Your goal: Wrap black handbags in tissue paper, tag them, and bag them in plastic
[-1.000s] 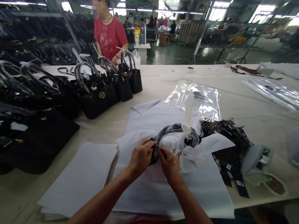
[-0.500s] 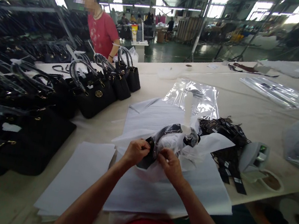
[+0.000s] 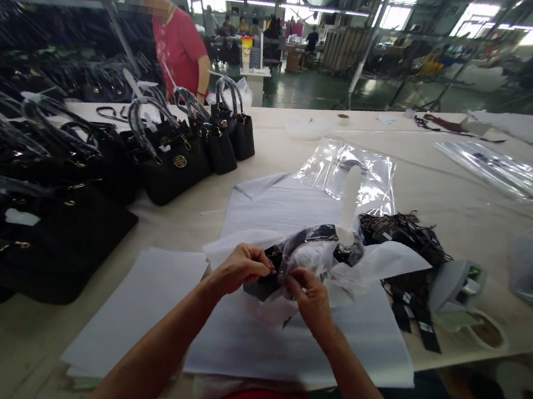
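A black handbag (image 3: 260,289) with plastic-wrapped handles stands on sheets of white paper (image 3: 292,355), partly covered by thin white wrapping. My left hand (image 3: 242,268) is closed in a pinch at the bag's left end; whatever is between the fingertips is too small to make out. On the near side of the handle, my right hand (image 3: 308,295) has its thumb and fingers bent together against the bag, and what they grip is hidden. A white strip (image 3: 350,199) sticks up from the wrapped handle (image 3: 319,235).
Several black handbags (image 3: 175,168) line the table's left side. A paper stack (image 3: 138,307) lies nearer. Clear plastic bags (image 3: 325,165) are beyond the work. Black tags (image 3: 402,238) and a tape dispenser (image 3: 457,290) sit right. A person in red (image 3: 182,44) stands across the table.
Both hands stay at the handbag with small finger movements. The view has shifted slightly, and the person across the table leans a little further left.
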`<state>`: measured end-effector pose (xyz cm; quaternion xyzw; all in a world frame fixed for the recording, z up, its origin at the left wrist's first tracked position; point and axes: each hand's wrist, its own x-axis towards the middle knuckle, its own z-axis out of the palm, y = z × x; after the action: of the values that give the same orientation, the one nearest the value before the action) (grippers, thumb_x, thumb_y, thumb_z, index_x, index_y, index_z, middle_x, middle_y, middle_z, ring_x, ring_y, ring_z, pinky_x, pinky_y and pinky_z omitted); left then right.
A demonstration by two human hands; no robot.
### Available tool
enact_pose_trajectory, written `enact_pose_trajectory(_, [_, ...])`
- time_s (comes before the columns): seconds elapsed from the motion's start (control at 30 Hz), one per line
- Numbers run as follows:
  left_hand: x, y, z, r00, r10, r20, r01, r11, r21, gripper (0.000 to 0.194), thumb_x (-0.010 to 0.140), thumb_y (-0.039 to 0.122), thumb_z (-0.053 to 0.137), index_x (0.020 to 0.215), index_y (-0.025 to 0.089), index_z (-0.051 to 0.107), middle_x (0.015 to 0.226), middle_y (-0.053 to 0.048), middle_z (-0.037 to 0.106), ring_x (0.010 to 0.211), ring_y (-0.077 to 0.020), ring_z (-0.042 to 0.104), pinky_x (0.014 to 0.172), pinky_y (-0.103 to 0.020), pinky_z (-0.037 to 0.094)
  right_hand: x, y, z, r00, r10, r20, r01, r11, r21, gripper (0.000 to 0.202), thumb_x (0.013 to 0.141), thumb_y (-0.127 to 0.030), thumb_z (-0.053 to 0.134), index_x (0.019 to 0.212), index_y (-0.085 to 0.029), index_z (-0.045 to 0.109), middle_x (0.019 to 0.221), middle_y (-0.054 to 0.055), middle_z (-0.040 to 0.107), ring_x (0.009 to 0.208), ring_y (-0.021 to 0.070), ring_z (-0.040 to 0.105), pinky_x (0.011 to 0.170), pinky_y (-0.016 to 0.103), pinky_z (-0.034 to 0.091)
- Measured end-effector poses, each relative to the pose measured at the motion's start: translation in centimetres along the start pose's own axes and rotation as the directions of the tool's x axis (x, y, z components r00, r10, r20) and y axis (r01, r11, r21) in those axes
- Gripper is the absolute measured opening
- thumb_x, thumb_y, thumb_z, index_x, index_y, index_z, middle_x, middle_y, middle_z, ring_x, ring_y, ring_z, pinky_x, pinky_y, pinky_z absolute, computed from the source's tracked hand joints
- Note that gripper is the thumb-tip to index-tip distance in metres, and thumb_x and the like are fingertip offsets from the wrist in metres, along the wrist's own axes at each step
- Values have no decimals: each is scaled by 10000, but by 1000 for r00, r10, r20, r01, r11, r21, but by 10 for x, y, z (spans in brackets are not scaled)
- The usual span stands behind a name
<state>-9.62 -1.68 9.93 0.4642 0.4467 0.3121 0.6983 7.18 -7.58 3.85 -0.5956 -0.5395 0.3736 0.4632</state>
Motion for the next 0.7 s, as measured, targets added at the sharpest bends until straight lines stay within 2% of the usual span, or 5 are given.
enact_pose_trajectory(0.27, [7,1,1,994,5,105,-6,1000,6,178,506,252,617,585,148,496,647,-36,653,336,-14,304,352,-190,154,2,-3,0,1000,13,11,-13,1000,-5,193,768,-392,554,713,-207,550,581,-15,566,564,143,514,569,262,415])
enact_pose_trajectory(0.4, [-8,2,-6,988,-22,153,1,991,137,138,561,220,599,640,168,499,548,29,574,352,-40,326,373,-194,172,2,-2,-3,1000,15,16,-14,999,-34,205,744,-407,584,702,-207,569,642,-4,589,624,154,531,633,276,420])
enact_pose_trajectory(0.47, [-22,-2,-4,992,52,112,-88,932,352,101,598,155,584,654,178,503,516,58,504,409,-61,369,417,-198,209,1,-1,-4,999,22,30,-21,999,-31,193,736,-393,585,688,-207,572,647,-4,589,632,157,536,648,281,418])
enact_pose_trajectory(0.57, [-39,-22,12,970,232,79,-200,566,800,81,716,161,589,727,187,512,597,34,521,527,-109,471,495,-224,272,0,2,-2,998,49,48,-49,999,-6,166,725,-358,583,667,-203,574,620,-12,576,610,151,526,628,276,408])
enact_pose_trajectory(0.7, [-42,-67,39,918,385,94,-134,79,988,102,801,213,596,856,177,518,782,-39,595,651,-197,582,533,-270,360,-1,8,0,995,82,58,-85,995,50,170,719,-357,598,656,-201,576,592,-25,555,580,140,499,584,266,396])
